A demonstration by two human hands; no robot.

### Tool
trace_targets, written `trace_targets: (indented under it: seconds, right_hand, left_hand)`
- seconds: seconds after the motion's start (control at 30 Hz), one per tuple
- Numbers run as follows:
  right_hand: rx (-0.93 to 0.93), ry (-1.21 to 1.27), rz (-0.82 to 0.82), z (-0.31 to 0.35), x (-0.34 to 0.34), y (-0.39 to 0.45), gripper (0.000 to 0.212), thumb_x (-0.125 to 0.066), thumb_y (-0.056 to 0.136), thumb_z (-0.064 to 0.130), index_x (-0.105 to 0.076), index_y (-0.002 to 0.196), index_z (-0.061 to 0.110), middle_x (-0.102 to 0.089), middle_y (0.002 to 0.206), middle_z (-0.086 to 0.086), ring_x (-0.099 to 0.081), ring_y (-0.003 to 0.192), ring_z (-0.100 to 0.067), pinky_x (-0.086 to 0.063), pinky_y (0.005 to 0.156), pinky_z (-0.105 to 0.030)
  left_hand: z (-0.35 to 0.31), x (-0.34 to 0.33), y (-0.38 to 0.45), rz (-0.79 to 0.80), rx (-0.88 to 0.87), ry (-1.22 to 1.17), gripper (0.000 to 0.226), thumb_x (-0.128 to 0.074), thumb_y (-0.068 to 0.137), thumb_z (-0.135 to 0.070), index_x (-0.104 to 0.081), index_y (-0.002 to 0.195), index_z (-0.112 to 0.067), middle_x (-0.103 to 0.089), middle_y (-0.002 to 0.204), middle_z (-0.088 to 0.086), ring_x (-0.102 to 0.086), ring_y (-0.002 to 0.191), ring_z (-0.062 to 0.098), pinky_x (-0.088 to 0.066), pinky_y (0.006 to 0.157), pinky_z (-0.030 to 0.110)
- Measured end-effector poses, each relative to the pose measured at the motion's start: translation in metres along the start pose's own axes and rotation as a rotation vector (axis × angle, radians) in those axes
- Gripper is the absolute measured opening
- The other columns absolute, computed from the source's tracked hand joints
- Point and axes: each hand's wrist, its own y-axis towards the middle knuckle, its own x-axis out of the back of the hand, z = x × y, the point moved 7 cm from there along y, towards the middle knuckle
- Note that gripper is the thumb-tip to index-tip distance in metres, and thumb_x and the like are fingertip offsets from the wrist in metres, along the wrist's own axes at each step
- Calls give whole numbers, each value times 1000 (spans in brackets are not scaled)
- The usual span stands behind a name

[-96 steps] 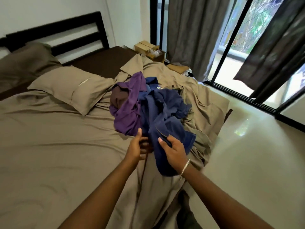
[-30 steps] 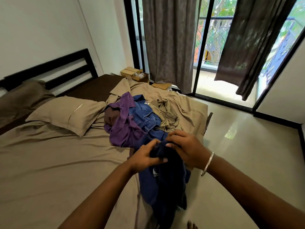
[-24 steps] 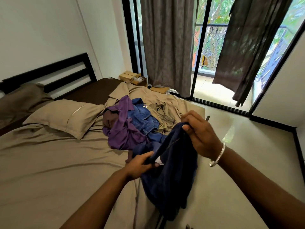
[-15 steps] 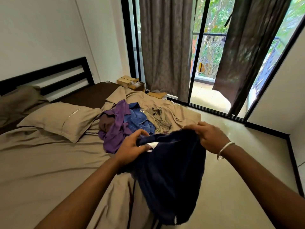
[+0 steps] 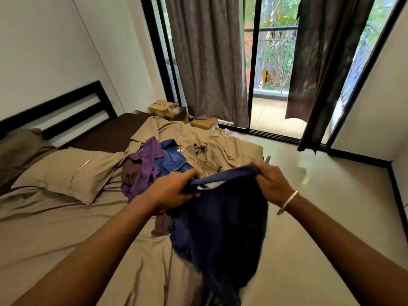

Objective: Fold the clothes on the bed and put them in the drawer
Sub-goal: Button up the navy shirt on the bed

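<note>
both hands [image 5: 171,188] spread one garment [image 5: 223,224] wider

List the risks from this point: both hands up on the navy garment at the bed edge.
1. The navy garment hangs from the left hand and right hand partly past the bed edge; its lower end may drag on the floor.
2. It looks bunched, so the fold could come out crooked unless spread flat first.
3. The purple garment and jeans lie close behind; laying the navy one down there may tangle them.
</note>
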Motion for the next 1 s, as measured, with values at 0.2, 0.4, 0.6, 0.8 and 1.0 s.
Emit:
trace_targets:
  seconds: [0.2,0.4,0.6,0.8,1.0]
  right_hand:
    - [12,-114,-286,-1,66,29,28,-44,77,10,-51,104,14,-54,64,-7,-49,57,-22,-34,60,-32]
    - [295,-421,-586,22,141,43,32,-39,74,-5,-51,96,15,-53,80,-20,-52,67,-33,-41,59,-36]
    - [495,-474,-214,43,161,69,28,-42,74,-6,-67,79,3,-54,83,-13,-53,68,-28,-47,59,-38]
    - [35,87,307,1,147,71,73,-57,79,-24,-51,141,14,-46,137,-3,-56,123,-20,-55,95,-38]
    - [379,-304,197,15,142,66,67,-74,78,-10,-55,138,11,-53,133,-6,-56,116,-13,-49,93,-13]
  left_hand:
    - [1,1,24,-132,92,-304,26,-62,91,-45,-41,99,-34,-65,86,-2,-64,73,14,-56,66,38]
    - [-81,82,45,-401,-327,-94,21,-51,95,-24,-51,116,-30,-58,97,-13,-59,84,9,-44,74,16]
    - [-106,131,71,-248,-277,-620,30,-46,88,-2,-67,85,-23,-66,93,-4,-60,92,18,-45,86,33]
    - [-92,113,85,162,-43,-956,80,-48,55,5,-56,131,-16,-57,136,7,-54,126,29,-50,94,41]
    - [-98,105,101,91,-311,-184,80,-67,83,5,-40,147,-34,-54,139,-3,-54,126,12,-52,99,43]
